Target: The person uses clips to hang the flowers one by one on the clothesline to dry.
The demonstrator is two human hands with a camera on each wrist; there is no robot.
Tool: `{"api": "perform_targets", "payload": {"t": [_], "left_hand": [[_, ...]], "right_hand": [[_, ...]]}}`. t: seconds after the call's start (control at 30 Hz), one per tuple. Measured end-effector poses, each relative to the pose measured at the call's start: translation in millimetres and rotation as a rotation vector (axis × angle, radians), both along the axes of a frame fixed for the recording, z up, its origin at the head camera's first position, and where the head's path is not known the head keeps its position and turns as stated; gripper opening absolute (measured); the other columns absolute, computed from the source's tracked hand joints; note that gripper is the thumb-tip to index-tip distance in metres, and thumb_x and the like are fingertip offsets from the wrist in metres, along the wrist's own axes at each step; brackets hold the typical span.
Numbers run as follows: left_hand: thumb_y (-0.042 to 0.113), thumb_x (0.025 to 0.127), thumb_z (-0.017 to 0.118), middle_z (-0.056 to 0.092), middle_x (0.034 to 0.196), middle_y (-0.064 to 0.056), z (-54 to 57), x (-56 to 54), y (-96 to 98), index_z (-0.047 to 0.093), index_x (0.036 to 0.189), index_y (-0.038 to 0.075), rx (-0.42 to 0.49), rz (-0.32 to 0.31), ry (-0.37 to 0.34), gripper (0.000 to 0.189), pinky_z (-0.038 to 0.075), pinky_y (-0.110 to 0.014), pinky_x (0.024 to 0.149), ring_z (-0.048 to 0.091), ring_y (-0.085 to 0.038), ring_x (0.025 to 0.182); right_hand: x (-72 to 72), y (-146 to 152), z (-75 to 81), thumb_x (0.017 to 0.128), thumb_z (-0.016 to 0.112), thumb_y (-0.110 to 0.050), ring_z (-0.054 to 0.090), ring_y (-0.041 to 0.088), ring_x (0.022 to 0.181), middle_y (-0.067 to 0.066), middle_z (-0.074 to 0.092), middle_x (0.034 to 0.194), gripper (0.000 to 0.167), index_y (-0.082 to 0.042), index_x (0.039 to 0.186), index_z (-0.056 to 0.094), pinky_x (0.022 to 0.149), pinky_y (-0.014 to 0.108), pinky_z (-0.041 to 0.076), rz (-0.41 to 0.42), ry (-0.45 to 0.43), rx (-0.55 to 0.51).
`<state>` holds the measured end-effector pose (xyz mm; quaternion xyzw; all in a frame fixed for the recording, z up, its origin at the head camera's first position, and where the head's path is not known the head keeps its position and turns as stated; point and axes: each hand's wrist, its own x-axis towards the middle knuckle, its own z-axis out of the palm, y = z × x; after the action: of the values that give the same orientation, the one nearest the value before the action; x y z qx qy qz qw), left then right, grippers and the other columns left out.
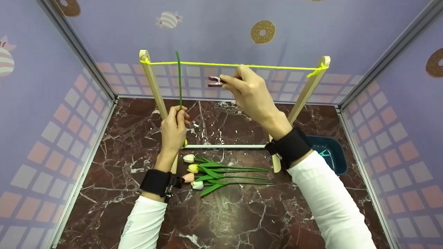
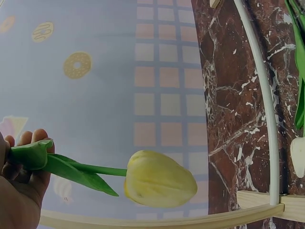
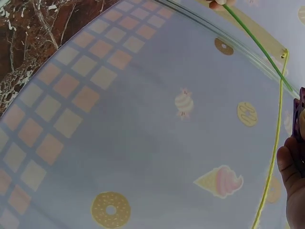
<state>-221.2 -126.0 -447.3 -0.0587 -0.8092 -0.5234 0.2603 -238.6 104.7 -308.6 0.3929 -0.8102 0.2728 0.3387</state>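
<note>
My left hand [image 1: 174, 129] grips a yellow tulip [image 2: 159, 179] by its leaves and stem, blossom downward. The tulip's green stem [image 1: 179, 79] rises past the yellow string [image 1: 207, 64] near its left end. Between thumb and fingers, my right hand [image 1: 251, 91] pinches a purple clothespin [image 1: 215, 82] just below the string's middle. In the right wrist view, part of the clothespin [image 3: 298, 114] shows at the right edge. Several tulips lie on the dark marbled surface, among them a white tulip [image 1: 189, 158] and a pink tulip [image 1: 188, 178].
The string spans two wooden posts, a left post [image 1: 154, 83] and a right post [image 1: 308, 91], joined low down by a white bar [image 1: 225, 146]. A dark blue bin [image 1: 341, 155] with a teal clothespin [image 1: 324, 154] stands at right. Patterned walls [image 1: 214, 31] enclose the area.
</note>
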Motion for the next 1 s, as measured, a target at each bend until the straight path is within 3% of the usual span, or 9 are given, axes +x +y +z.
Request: {"api": "perform_targets", "payload": {"t": [0.23, 0.53, 0.83, 1.0], "left_hand": [[0.017, 0.106, 0.045, 0.071, 0.086, -0.014, 1.6, -0.1, 2.5, 0.063, 0.108, -0.001, -0.005, -0.003, 0.003, 0.025, 0.053, -0.018, 0.063, 0.069, -0.025, 0.071], [0.018, 0.106, 0.047, 0.071, 0.086, -0.018, -1.1, -2.6, 4.7, 0.064, 0.109, -0.001, 0.001, -0.007, 0.009, 0.026, 0.053, -0.018, 0.063, 0.070, -0.027, 0.070], [0.018, 0.106, 0.046, 0.071, 0.086, -0.015, -2.3, -3.9, 4.4, 0.064, 0.109, -0.001, 0.018, -0.005, -0.003, 0.026, 0.054, -0.020, 0.063, 0.069, -0.032, 0.072], [0.018, 0.105, 0.047, 0.071, 0.087, -0.019, -4.2, -3.8, 3.3, 0.064, 0.108, -0.002, 0.021, -0.001, -0.009, 0.026, 0.058, -0.030, 0.064, 0.069, -0.029, 0.071]], "right_hand": [[-9.8, -20.3, 24.8, 0.100, 0.054, -0.022, 0.057, 0.026, 0.080, 0.015, 0.056, 0.086, 0.033, 0.002, 0.115, 0.072, 0.072, 0.029, 0.050, -0.018, -0.015, 0.047], [-27.2, -42.4, 35.3, 0.099, 0.055, -0.018, 0.060, 0.029, 0.096, 0.018, 0.058, 0.097, 0.031, 0.001, 0.118, 0.071, 0.086, 0.031, 0.052, -0.062, -0.109, 0.115], [-37.7, -59.9, 42.3, 0.099, 0.056, -0.020, 0.055, 0.027, 0.090, 0.014, 0.055, 0.094, 0.031, -0.002, 0.122, 0.069, 0.081, 0.033, 0.048, -0.095, -0.228, 0.201], [-38.9, -67.8, 42.9, 0.100, 0.055, -0.022, 0.049, 0.022, 0.086, 0.006, 0.046, 0.090, 0.033, -0.002, 0.122, 0.069, 0.077, 0.031, 0.045, -0.085, -0.264, 0.252]]}}
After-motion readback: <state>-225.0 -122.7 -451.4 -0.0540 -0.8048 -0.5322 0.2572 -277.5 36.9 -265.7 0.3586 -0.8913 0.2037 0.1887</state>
